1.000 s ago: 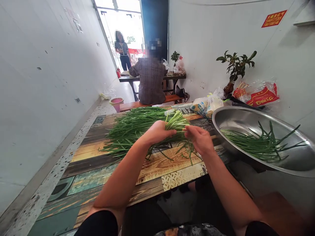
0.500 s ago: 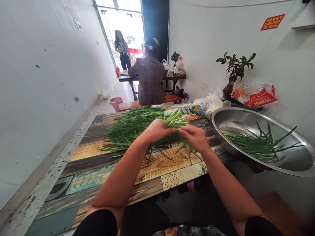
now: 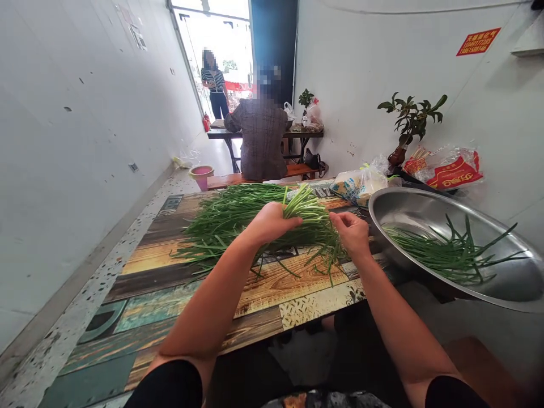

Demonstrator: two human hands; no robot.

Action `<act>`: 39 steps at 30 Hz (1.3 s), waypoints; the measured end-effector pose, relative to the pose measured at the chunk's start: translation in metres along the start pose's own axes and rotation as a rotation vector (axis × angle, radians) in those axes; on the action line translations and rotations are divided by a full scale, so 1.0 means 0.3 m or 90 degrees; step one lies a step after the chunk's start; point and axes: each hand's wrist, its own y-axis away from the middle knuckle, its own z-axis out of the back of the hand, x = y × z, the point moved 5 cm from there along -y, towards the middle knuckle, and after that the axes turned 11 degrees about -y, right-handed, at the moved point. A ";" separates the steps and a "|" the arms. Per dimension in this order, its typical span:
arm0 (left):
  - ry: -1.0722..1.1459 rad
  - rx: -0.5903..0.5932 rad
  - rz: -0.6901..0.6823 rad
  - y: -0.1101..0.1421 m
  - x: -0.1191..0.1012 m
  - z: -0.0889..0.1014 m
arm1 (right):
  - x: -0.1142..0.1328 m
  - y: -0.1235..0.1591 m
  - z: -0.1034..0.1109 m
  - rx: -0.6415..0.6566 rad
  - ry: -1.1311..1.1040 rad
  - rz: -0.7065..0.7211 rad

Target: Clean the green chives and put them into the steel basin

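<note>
My left hand [image 3: 274, 221] is wrapped round a bunch of garlic chives [image 3: 306, 205], whose pale stem ends fan out to the right past the thumb. Just right of those ends, my right hand [image 3: 351, 229] is closed in a pinch. What sits between its fingertips is too small to make out. Under and behind the left hand spreads a big pile of green chives [image 3: 229, 218] on the wood-patterned table [image 3: 255, 294]. Loose scraps of chive [image 3: 325, 258] lie below the right hand. More chives [image 3: 454, 252] rest in the steel basin [image 3: 516, 283] to the right.
Plastic bags [image 3: 359, 184], a potted plant [image 3: 410, 122] and a red package [image 3: 457, 173] stand beyond the basin. A person [image 3: 263, 139] sits at a farther table, and another person [image 3: 215, 82] stands by the doorway. A pink bin [image 3: 201, 178] is on the floor.
My right hand moved left over the stem ends, then back right, away from the bunch. The left hand keeps its hold on the chives. The camera view shifted slightly.
</note>
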 end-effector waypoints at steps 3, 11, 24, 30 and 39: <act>0.003 -0.004 -0.014 -0.003 0.001 -0.008 | 0.028 0.016 -0.068 0.180 -0.121 -0.011; -0.010 0.009 -0.033 -0.001 -0.001 -0.018 | 0.079 0.045 -0.099 0.222 -0.212 0.047; -0.023 -0.043 0.013 0.013 -0.004 0.027 | -0.069 -0.039 0.045 0.013 0.277 0.062; -0.022 -0.051 -0.019 0.021 -0.016 0.032 | -0.113 -0.045 0.035 0.075 0.454 0.018; 0.016 -0.055 -0.077 0.014 -0.014 0.029 | -0.129 -0.092 -0.042 0.148 0.482 0.207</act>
